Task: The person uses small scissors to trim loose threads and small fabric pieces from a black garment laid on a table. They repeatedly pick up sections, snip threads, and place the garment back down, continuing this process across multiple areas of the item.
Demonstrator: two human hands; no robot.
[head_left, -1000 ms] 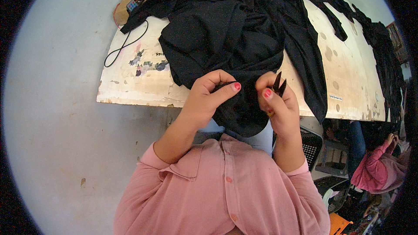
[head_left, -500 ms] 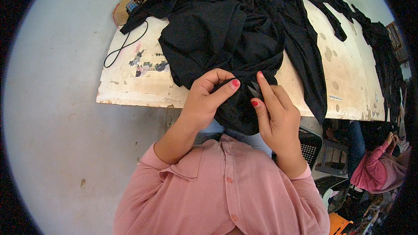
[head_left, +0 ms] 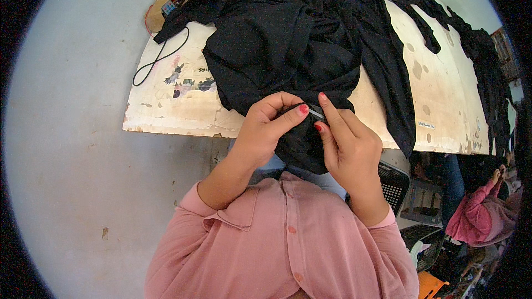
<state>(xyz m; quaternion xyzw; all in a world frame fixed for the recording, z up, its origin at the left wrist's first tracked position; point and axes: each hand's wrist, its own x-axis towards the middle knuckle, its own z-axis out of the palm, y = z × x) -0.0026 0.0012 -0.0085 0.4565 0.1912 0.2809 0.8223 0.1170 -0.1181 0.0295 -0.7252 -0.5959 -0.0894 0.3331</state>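
Black cloth (head_left: 277, 44) lies bunched over the near edge of the table and hangs down in front of me. My left hand (head_left: 266, 124) pinches a fold of it between thumb and forefinger. Close on its right, my right hand (head_left: 352, 138) is closed around small thread snips (head_left: 316, 114), with the forefinger stretched along them. Only the slim metal blades show, pointing left at the cloth by my left thumb; the rest is hidden in the hand. Whether the blades touch the cloth I cannot tell.
The worn pale table (head_left: 443, 99) carries more black garments toward the back and right. A small device with a black cable (head_left: 160, 58) sits at the far left corner. Dark plastic crates (head_left: 394, 185) stand below on the right, near another person in a pink sleeve (head_left: 471, 216).
My right hand has shifted slightly left, bringing the snips close to my left thumb. The blades stood apart before and now look closer together. My left hand has moved slightly right.
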